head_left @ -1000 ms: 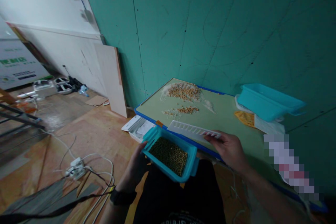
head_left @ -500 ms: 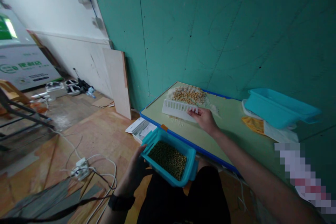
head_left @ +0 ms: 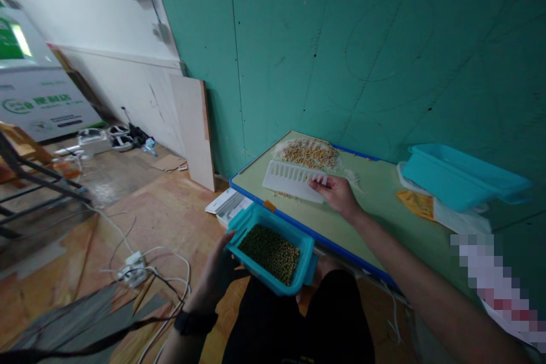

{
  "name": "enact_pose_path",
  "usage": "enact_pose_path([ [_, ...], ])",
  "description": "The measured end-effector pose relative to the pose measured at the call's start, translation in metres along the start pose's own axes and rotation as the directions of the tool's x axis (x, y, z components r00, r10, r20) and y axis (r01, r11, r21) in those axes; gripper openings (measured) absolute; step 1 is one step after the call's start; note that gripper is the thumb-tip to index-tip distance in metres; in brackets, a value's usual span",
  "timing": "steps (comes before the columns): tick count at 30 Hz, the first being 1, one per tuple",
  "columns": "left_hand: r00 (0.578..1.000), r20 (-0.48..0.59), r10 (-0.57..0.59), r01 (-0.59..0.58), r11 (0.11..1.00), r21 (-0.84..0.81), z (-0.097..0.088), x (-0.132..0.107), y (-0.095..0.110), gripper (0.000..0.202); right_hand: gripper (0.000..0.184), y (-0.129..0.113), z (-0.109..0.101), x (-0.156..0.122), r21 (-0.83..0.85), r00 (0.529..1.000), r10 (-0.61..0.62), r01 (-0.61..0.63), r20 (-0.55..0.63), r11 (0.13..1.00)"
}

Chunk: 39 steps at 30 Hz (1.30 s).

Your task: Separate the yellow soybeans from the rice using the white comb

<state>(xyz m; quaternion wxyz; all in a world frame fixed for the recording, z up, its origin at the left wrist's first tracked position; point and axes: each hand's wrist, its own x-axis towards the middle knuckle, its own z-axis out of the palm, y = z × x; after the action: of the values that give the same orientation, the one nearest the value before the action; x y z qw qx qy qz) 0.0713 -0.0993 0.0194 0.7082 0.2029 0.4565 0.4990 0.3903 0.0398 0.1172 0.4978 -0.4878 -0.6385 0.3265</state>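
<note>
My left hand (head_left: 222, 264) grips the left end of a blue plastic container (head_left: 307, 250) above my lap, at the table's front edge. Inside it lie dark green beans (head_left: 260, 244) and, toward the right, yellowish beans (head_left: 292, 259). My right hand (head_left: 339, 190) is closed on the right end of a white slotted plastic strip (head_left: 290, 182), which is tilted on the tabletop. Behind the strip spreads a pile of yellow beans (head_left: 311, 153) mixed with pale grains or powder. A few beans (head_left: 284, 195) lie in front of the strip.
The pale green table (head_left: 375, 216) has a blue edge and stands against a green wall. At its right are a larger blue bin (head_left: 460, 173) and a yellow cloth (head_left: 416, 205). A white box (head_left: 226, 205) sits beyond the table's left side. Cables and a power strip (head_left: 134, 270) lie on the floor.
The white strip leans back a little more, still in my right hand. The blue container has shifted slightly left in my left hand. The view has turned slightly.
</note>
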Motion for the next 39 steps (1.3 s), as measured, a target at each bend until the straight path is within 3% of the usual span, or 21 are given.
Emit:
enact_pose_path([
  [6,1.000,0.010,0.008,-0.008,1.000,-0.001,-0.003,0.001,0.000,0.050,0.048,-0.006,-0.003,-0.004,-0.003,0.997,0.020,-0.019,0.068,1.000],
  [16,0.999,0.040,-0.009,0.010,1.000,-0.017,-0.019,0.016,-0.007,0.051,0.051,-0.013,-0.004,-0.013,0.034,0.996,0.040,-0.043,0.085,0.998],
  [22,1.000,0.016,0.005,-0.005,1.000,-0.010,-0.017,0.016,-0.009,0.062,0.052,-0.014,-0.008,-0.009,0.016,0.999,0.028,-0.028,0.024,0.999],
  [28,0.999,-0.010,-0.042,0.042,0.999,0.010,-0.010,0.013,-0.006,0.061,0.053,-0.011,-0.003,-0.013,0.024,0.997,0.038,-0.039,0.066,0.999],
  [34,0.999,0.012,0.030,-0.030,1.000,0.000,-0.015,0.013,-0.010,0.073,0.053,-0.015,-0.002,-0.019,0.006,0.995,0.028,-0.028,0.094,1.000],
  [39,0.999,-0.034,0.001,-0.001,1.000,0.024,-0.004,0.008,-0.005,0.064,0.052,-0.017,-0.002,-0.024,0.007,0.994,0.022,-0.023,0.106,1.000],
])
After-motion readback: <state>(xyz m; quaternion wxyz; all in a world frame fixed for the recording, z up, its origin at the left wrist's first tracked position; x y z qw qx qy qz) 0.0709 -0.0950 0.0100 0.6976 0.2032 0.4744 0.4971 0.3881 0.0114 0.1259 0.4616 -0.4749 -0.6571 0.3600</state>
